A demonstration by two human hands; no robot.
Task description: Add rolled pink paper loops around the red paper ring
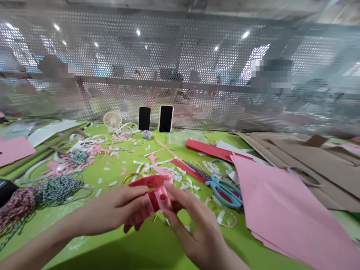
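Observation:
Between my two hands is a red and pink paper ring (154,198), a red band with small rolled pink pieces along it. My left hand (120,206) is closed around its left side, fingers wrapped beneath. My right hand (194,213) pinches its right end, at a pink roll. Just behind the ring lies a roll of yellow tape (131,177), partly covered. Scissors with blue handles (226,191) rest to the right of my right hand, blades pointing away to the left, over red paper strips.
Pink paper sheets (284,210) and brown cardboard (312,157) lie on the right. Bundles of cord (57,189) are at left. Paper scraps litter the green table (112,251). Two phones (165,118) and a small fan (112,120) stand before a perforated screen (197,75).

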